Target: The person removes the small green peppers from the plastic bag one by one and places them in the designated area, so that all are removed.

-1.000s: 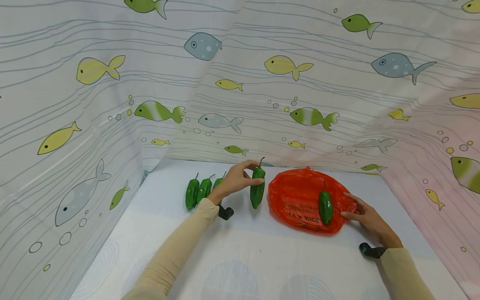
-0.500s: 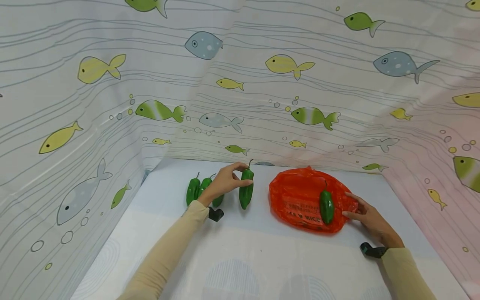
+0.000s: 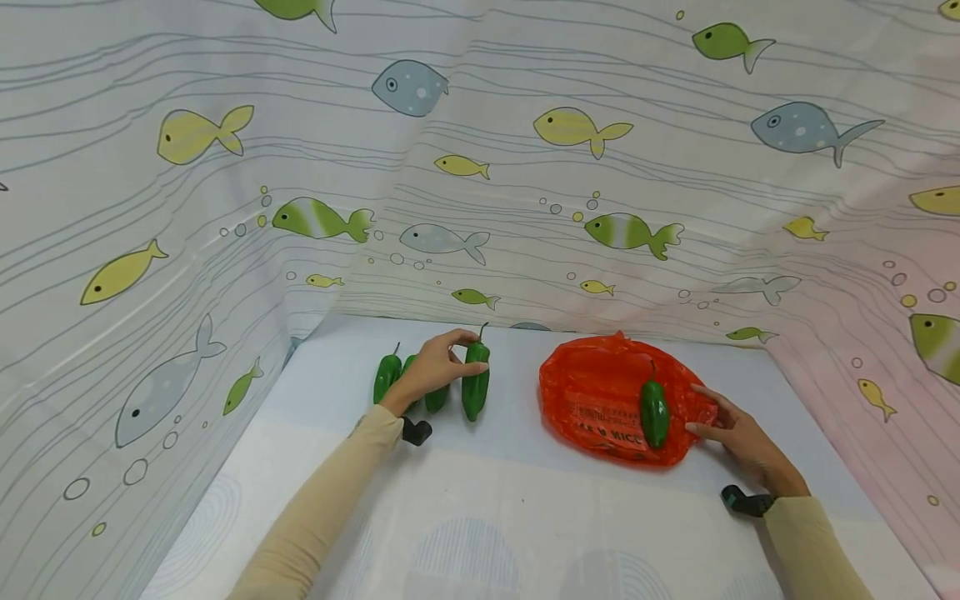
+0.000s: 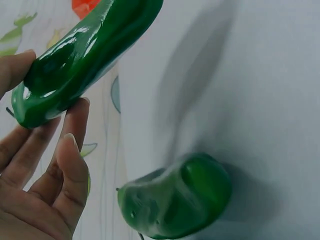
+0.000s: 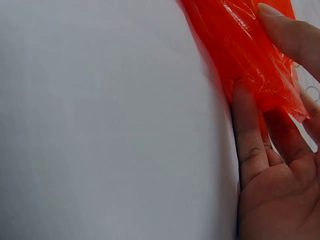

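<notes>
A glossy green chili pepper (image 3: 476,390) hangs upright, stem up, pinched near its top between the thumb and fingers of my left hand (image 3: 429,372). In the left wrist view the held pepper (image 4: 85,57) is lifted off the table, casting a shadow. Another green pepper (image 4: 175,197) lies below it there. My right hand (image 3: 753,450) holds the right edge of a red plastic bag (image 3: 592,375), thumb above and fingers beneath the film (image 5: 245,60). One green pepper (image 3: 655,417) lies on or in this bag; which, I cannot tell.
Left of the held pepper, several green peppers stand in a row, among them the leftmost pepper (image 3: 387,375) and a nearer pepper (image 3: 437,398), partly behind my left hand. A white table (image 3: 480,492) meets a fish-printed curtain (image 3: 510,192) at the back and sides.
My left hand has moved left with the pepper, away from the red bag and toward the row of peppers. The right hand and the bag have stayed in place.
</notes>
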Available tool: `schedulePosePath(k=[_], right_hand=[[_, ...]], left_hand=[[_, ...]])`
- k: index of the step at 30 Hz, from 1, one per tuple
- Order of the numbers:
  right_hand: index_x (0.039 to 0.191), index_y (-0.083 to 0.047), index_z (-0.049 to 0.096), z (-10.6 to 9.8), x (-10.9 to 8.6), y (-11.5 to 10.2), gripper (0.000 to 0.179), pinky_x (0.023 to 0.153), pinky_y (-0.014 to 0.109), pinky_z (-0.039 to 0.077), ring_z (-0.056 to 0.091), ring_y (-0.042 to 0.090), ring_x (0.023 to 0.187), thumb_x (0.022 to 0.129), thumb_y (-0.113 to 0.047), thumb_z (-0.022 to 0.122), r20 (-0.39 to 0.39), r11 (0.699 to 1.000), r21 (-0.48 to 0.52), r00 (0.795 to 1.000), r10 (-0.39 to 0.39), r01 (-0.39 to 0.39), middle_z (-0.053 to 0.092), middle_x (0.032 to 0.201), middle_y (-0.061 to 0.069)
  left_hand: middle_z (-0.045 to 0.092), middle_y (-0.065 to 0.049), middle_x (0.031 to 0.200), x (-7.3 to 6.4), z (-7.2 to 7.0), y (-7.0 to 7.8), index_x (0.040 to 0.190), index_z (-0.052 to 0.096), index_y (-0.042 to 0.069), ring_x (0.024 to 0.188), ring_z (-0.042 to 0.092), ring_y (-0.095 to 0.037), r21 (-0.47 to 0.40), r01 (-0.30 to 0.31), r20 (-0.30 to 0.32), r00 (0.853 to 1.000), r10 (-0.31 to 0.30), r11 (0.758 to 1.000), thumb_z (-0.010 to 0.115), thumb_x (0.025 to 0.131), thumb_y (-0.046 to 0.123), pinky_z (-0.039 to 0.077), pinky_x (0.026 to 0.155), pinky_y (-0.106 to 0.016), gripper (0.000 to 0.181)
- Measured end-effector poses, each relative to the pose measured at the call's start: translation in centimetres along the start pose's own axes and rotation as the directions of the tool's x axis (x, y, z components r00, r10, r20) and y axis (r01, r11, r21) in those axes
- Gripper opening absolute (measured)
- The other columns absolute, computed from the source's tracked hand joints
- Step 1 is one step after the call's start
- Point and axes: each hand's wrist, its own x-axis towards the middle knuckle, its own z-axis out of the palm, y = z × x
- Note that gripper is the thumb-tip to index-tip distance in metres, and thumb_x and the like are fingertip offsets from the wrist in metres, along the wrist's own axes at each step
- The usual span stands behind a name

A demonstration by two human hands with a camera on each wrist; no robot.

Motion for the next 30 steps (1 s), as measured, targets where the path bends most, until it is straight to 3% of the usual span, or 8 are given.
schedulePosePath(k=[9, 17, 30], right_hand=[[0.166, -0.027, 0.019, -0.1, 0.0, 0.1, 0.091, 0.116, 0.069, 0.018, 0.008, 0.05, 0.152, 0.096, -0.031, 0.076, 0.01, 1.0, 0.004, 1.0, -0.013, 0.013, 0.005, 0.169, 0.023], [0.166, -0.03, 0.019, 0.1, 0.1, 0.3, 0.092, 0.117, 0.067, 0.021, 0.015, 0.046, 0.149, 0.094, -0.038, 0.076, -0.016, 1.0, -0.016, 1.0, -0.01, 0.01, 0.008, 0.168, 0.023], [0.166, -0.024, 0.017, 0.1, -0.1, -0.2, 0.094, 0.116, 0.069, 0.02, 0.014, 0.047, 0.149, 0.095, -0.035, 0.077, -0.007, 1.0, -0.009, 1.0, -0.01, 0.009, 0.008, 0.168, 0.023]], left_hand=[[0.062, -0.005, 0.133, -0.2, -0.2, -1.2, 0.137, 0.06, 0.016, 0.081, 0.065, -0.02, -0.04, 0.035, -0.015, 0.999, -0.035, 0.999, 0.083, 0.088, 0.038, 0.053, 0.072, -0.036, 0.058], [0.061, -0.009, 0.134, -0.1, -0.3, -2.3, 0.136, 0.056, 0.017, 0.092, 0.068, -0.024, -0.055, 0.053, -0.001, 0.999, -0.053, 0.997, 0.083, 0.089, 0.033, 0.054, 0.085, -0.04, 0.057], [0.06, -0.006, 0.137, 0.3, 0.1, -2.2, 0.137, 0.058, 0.015, 0.072, 0.063, -0.019, 0.01, 0.002, 0.002, 1.0, -0.002, 1.0, 0.081, 0.091, 0.033, 0.051, 0.071, -0.035, 0.055]])
